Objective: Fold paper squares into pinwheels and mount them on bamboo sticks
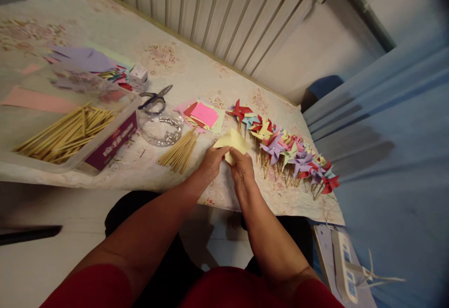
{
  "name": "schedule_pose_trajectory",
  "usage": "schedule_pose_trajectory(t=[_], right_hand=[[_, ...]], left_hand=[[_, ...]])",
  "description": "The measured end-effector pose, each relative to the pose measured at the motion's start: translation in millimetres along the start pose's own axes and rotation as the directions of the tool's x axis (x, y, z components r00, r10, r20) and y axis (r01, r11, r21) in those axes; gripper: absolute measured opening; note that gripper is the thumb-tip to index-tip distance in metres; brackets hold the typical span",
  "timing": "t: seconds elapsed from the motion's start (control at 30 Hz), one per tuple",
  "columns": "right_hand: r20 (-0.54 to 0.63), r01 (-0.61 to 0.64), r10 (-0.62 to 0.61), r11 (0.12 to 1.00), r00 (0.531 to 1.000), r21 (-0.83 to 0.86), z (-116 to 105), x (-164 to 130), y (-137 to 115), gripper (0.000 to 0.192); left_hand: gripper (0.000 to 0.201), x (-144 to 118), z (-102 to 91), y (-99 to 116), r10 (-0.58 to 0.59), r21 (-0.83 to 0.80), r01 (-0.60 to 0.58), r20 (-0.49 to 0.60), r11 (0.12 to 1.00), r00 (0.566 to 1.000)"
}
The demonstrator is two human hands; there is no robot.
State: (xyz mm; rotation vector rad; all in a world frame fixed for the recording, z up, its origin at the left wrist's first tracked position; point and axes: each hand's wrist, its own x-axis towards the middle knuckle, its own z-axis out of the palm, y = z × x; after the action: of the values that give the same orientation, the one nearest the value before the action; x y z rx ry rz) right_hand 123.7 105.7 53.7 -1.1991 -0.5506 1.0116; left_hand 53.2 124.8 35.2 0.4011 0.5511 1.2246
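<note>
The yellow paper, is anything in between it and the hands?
No, nothing. Both hands already hold the yellow paper: the left hand pinches its near left edge and the right hand grips its lower edge, above the table, just in front of the row of pinwheels.

I can't read any text from here. The purple box (111, 143) under the tray of sticks carries pale print on its side, and the small white box (138, 74) has dark marks, but both are too blurred to make out.
</note>
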Motion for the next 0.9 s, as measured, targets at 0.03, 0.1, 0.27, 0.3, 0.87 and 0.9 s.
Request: schedule_pose_trajectory(t=[0.03, 0.1, 0.27, 0.3, 0.87, 0.9], right_hand=[[0.008, 0.009, -0.009, 1.0, 1.0, 0.0, 0.0, 0.7, 0.1, 0.033], [0.024, 0.034, -0.034, 0.999, 0.999, 0.012, 0.1, 2.0, 0.5, 0.031], [0.021, 0.074, -0.075, 0.995, 0.997, 0.062, -0.1, 3.8, 2.5, 0.032], [0.017, 0.076, -0.078, 0.995, 0.997, 0.065, -0.3, 4.0, 3.0, 0.032], [-0.002, 0.063, -0.063, 0.997, 0.998, -0.046, 0.0, 1.2, 0.0, 0.028], [0.005, 0.055, -0.055, 0.997, 0.998, -0.053, -1.0, 0.0, -1.6, 0.026]], left_hand=[[0.029, -0.4, 0.6, 0.5, -0.001, 0.005, 0.001, 0.0, 1.0, 1.0], [0.03, -1.2, 1.5, 1.2, -0.009, 0.016, 0.009, 0.0, 1.0, 1.0], [0.032, -2.8, 3.2, 1.7, -0.001, 0.025, 0.0, 0.013, 1.0, 1.0], [0.033, -3.0, 3.3, 1.7, 0.003, 0.025, -0.003, 0.012, 1.0, 1.0], [0.031, 0.4, 0.2, -0.1, -0.022, 0.06, 0.022, -0.013, 0.998, 1.0], [0.031, 1.6, -0.7, -0.2, -0.025, 0.053, 0.026, -0.009, 0.998, 1.0]])
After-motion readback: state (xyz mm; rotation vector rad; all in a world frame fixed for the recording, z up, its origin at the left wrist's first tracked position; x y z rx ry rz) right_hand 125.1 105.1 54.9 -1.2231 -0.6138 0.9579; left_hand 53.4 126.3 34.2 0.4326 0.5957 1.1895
